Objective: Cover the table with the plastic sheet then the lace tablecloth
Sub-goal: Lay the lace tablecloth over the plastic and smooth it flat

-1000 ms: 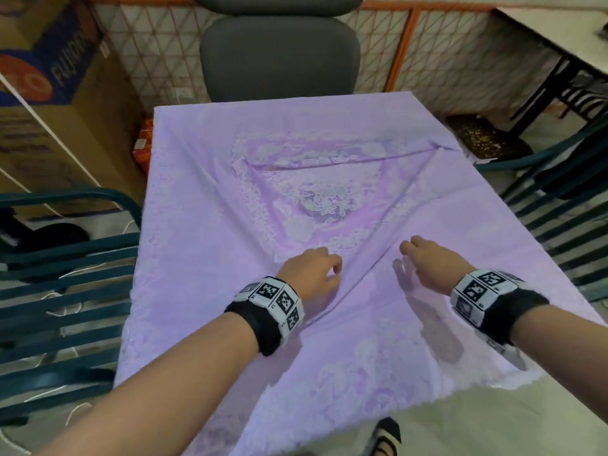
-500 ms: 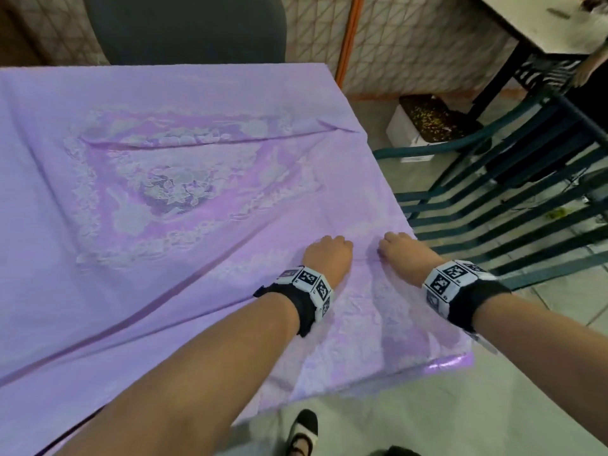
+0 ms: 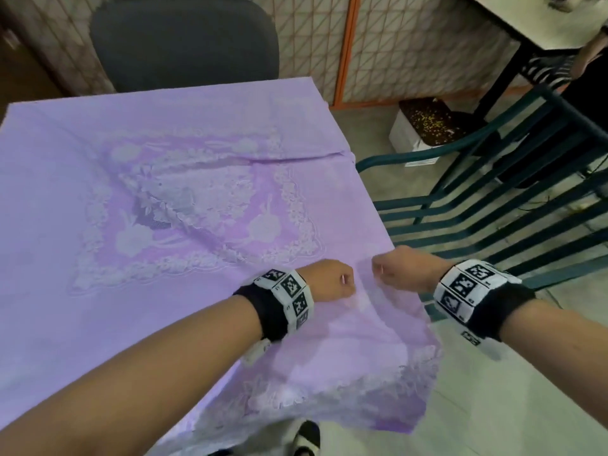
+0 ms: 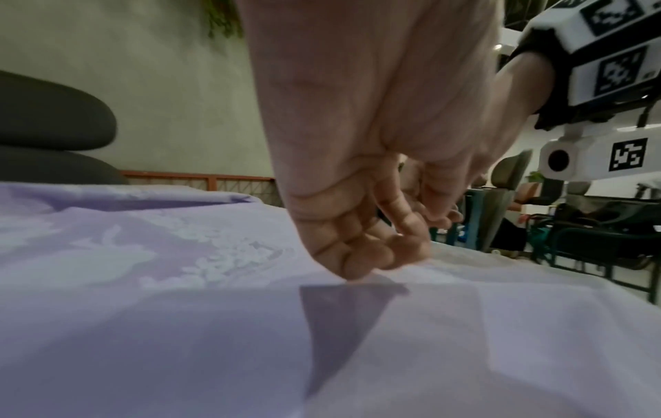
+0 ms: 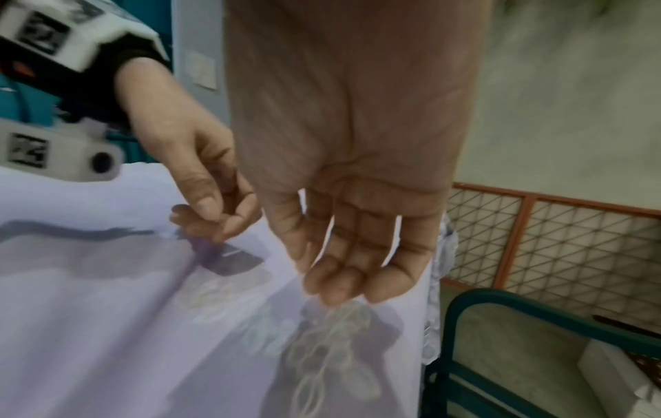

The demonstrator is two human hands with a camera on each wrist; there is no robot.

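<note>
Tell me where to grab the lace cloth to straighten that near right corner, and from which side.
Take the lace cloth by its scalloped hem at the hanging corner, coming from the table's right side beside the green chair. That corner droops free off the table, so a pinch there likely pulls the creases out.

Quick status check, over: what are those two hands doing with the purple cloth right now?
Left hand and right hand both pinching the lace tablecloth near the table's right edge. Cloth spread, creases across the middle. Green chair close beside the table.
</note>
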